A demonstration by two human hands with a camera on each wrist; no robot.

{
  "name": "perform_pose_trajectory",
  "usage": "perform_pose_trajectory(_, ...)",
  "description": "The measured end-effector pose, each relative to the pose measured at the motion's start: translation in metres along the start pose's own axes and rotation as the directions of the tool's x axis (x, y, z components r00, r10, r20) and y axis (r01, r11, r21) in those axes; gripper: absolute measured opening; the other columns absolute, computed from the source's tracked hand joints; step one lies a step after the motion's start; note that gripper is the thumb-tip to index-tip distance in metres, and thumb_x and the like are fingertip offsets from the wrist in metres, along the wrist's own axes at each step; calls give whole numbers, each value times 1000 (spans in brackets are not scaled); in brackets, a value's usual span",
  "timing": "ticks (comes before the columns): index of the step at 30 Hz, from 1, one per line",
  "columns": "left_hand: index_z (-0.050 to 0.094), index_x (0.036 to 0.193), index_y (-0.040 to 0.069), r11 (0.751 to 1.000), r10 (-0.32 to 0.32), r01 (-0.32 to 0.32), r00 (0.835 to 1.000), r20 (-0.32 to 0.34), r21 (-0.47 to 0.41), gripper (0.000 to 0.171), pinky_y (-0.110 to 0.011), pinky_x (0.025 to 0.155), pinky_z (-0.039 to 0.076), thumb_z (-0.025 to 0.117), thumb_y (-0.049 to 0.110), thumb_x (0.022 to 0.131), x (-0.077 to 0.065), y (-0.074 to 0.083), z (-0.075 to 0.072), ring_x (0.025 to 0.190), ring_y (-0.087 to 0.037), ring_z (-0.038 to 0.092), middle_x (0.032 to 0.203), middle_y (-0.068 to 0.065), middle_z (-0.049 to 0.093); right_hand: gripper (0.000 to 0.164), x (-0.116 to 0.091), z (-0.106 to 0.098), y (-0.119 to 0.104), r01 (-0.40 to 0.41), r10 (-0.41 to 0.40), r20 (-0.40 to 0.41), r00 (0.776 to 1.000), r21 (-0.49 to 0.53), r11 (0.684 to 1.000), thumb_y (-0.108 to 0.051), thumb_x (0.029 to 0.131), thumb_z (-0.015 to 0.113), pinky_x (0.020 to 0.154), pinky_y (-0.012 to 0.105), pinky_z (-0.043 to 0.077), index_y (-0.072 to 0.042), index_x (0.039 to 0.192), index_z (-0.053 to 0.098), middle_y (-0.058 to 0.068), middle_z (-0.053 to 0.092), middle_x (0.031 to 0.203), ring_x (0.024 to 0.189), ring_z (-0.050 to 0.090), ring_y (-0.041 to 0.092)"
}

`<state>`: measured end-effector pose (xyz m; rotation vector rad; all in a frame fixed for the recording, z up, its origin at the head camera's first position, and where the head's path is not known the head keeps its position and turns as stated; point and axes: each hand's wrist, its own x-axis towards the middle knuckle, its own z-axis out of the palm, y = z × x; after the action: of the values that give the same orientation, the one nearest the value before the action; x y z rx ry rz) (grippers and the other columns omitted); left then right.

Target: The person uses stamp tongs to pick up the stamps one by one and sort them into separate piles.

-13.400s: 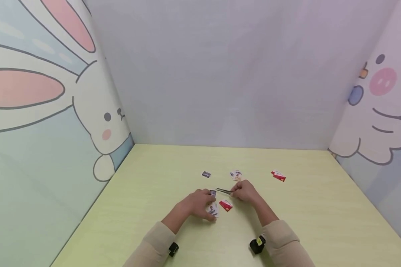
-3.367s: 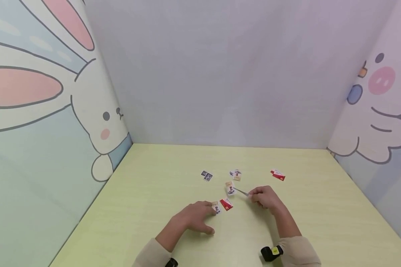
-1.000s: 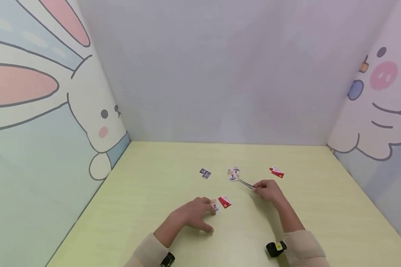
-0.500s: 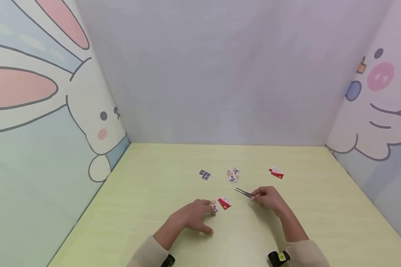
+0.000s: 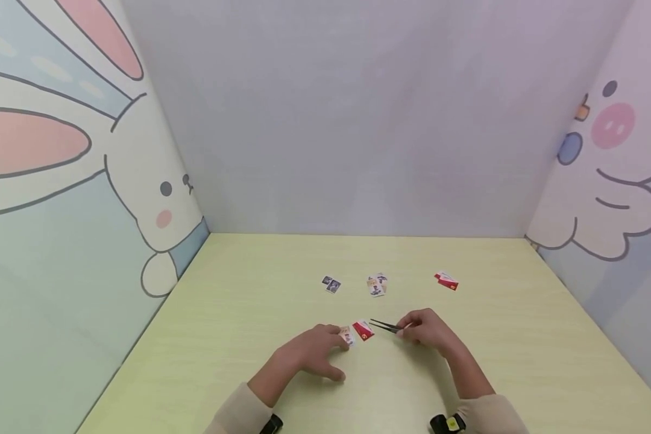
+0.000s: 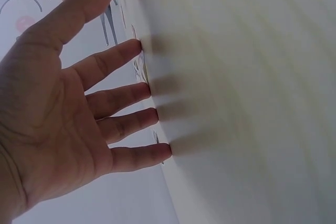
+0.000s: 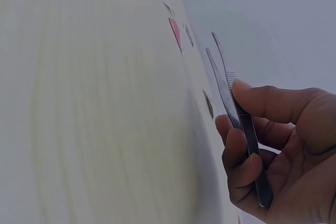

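Note:
A pair of metal tweezers [image 5: 386, 326] is held in my right hand [image 5: 425, 331], their tips apart just right of a red-and-white card [image 5: 364, 330]. In the right wrist view, thumb and fingers pinch the tweezers [image 7: 234, 106], with nothing between the prongs. My left hand [image 5: 311, 351] rests its fingertips on the table, beside and partly over a small pale picture card [image 5: 348, 336]. Its fingers [image 6: 118, 66] look straight and spread in the left wrist view. How much of the pale card lies under the fingers is hidden.
Farther back lie three groups of cards: two dark picture cards [image 5: 332, 285] at left, overlapping pale picture cards [image 5: 377, 286] in the middle, and red-and-white cards [image 5: 446, 281] at right. The yellow table [image 5: 260, 271] ends at a grey back wall [image 5: 358, 150].
A dark card and a pale card from near my left hand have joined the back groups. Lately the tweezers released the pale card, opened, and came back toward the red-and-white card. The left hand stays.

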<state>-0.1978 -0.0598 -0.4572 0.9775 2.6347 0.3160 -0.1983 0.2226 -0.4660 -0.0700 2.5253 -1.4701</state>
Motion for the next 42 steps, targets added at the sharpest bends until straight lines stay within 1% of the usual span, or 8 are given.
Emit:
perform_pose_trajectory(4, 65, 116, 24, 1000, 4, -4, 1000, 1, 1, 51, -36, 96, 39, 75, 48, 72, 0, -1, 0, 124, -21, 41, 135, -1, 48, 13, 3, 4, 0, 20, -20, 39, 999, -1, 1000, -5, 80, 69, 55, 30, 38, 1, 91, 68, 5, 55, 73, 62, 47, 18)
perform_pose_trajectory(10, 66, 116, 25, 1000, 3, -4, 1000, 7, 14, 51, -36, 95, 39, 74, 49, 72, -1, 0, -1, 123, -21, 42, 134, 0, 48, 12, 5, 9, -1, 28, -28, 74, 997, -6, 1000, -5, 80, 69, 55, 30, 37, 0, 90, 68, 4, 53, 70, 62, 46, 18)
perform_pose_trajectory(14, 65, 118, 24, 999, 17, -17, 1000, 1, 30, 52, -35, 96, 38, 74, 49, 73, -2, 0, -2, 123, -21, 42, 135, -2, 47, 11, 7, 12, -3, 57, -55, 96, 994, -23, 998, -7, 81, 69, 55, 29, 37, 0, 89, 69, 3, 53, 69, 62, 46, 17)
perform_pose_trajectory(19, 65, 119, 22, 999, 30, -29, 1000, -4, 24, 53, -34, 97, 37, 74, 48, 73, -3, 0, -1, 124, -21, 41, 136, -3, 47, 10, 10, 15, -3, 91, -86, 116, 990, -32, 995, -6, 81, 69, 54, 29, 37, 1, 88, 69, 2, 54, 69, 61, 46, 16)
perform_pose_trajectory(28, 65, 119, 22, 999, 38, -37, 999, -16, 27, 54, -34, 96, 38, 74, 47, 73, -3, 0, -1, 122, -22, 43, 135, -5, 47, 7, 14, 24, -5, 91, -85, 117, 989, -45, 995, -4, 81, 68, 53, 28, 37, 0, 86, 69, 2, 54, 67, 60, 46, 15)
perform_pose_trajectory(35, 65, 120, 23, 999, 39, -39, 999, -14, 39, 54, -34, 97, 37, 74, 48, 73, -3, -1, -1, 124, -22, 42, 136, -5, 47, 5, 15, 29, -11, 105, -96, 111, 989, -80, 991, -2, 80, 68, 54, 29, 39, 0, 84, 69, 2, 54, 68, 60, 46, 15)
perform_pose_trajectory(42, 64, 120, 22, 998, 53, -52, 998, -18, 36, 54, -35, 97, 38, 73, 48, 73, -1, -3, 2, 124, -23, 42, 135, -6, 47, 4, 14, 33, -12, 86, -77, 110, 991, -78, 993, -3, 81, 67, 53, 29, 40, 0, 83, 69, 2, 55, 68, 59, 47, 15)
